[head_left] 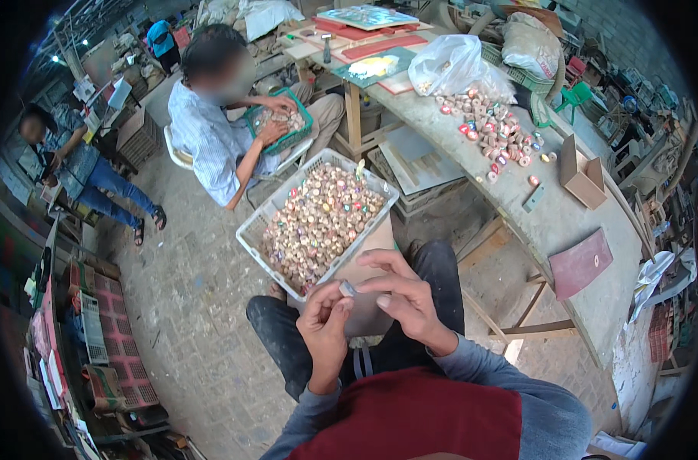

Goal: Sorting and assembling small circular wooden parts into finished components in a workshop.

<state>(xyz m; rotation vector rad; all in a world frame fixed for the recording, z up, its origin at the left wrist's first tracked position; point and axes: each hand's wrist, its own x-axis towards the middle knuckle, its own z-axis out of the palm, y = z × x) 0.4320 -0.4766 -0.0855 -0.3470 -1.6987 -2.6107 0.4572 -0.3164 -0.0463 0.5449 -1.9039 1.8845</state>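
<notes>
My left hand [325, 320] pinches a small greyish piece [347, 289], perhaps a wooden bead, between thumb and fingertips. My right hand [407, 297] is just to the right of it, its fingers spread and its index fingertip close to the piece; whether it touches I cannot tell. Beyond my hands a white plastic crate [254, 244] is tilted toward me, heaped with small wooden pieces [318, 222], mostly tan with some coloured faces. Part of a flat brownish board [370, 244] shows between my knees, beneath my hands.
On the right, a long table [472, 126] bears a pile of round wooden pieces [502, 134], a plastic bag [445, 65], an open wooden box [583, 175] and a maroon sheet [581, 264]. A seated person [211, 138] handles a green basket [301, 129]; another person [88, 157] stands left.
</notes>
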